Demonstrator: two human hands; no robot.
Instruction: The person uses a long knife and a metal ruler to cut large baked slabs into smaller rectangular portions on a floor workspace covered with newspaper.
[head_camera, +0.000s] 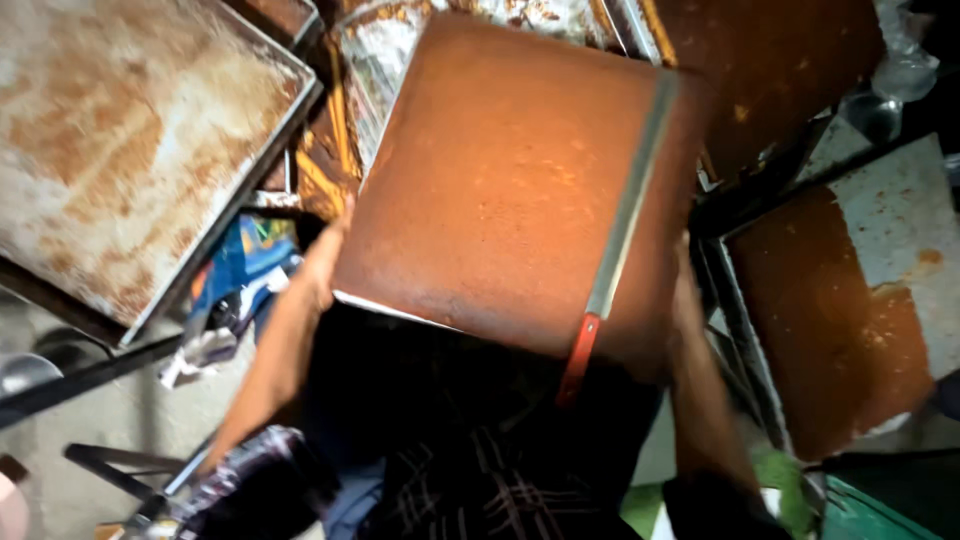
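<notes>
Left hand (325, 262) and right hand (682, 290) grip a brown sheet cake (500, 180); the long knife (625, 225) atop could slide off if tilted.

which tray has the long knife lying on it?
The middle tray, held up by both hands: brown cake fills it, knife along its right edge. Others carry none.

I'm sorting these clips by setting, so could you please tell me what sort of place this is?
Probably a bakery workroom. Both hands hold a large brown sheet cake with a long red-handled knife on it, a worn, stained baking tray sits on a rack, and another brown slab lies nearby.
</notes>
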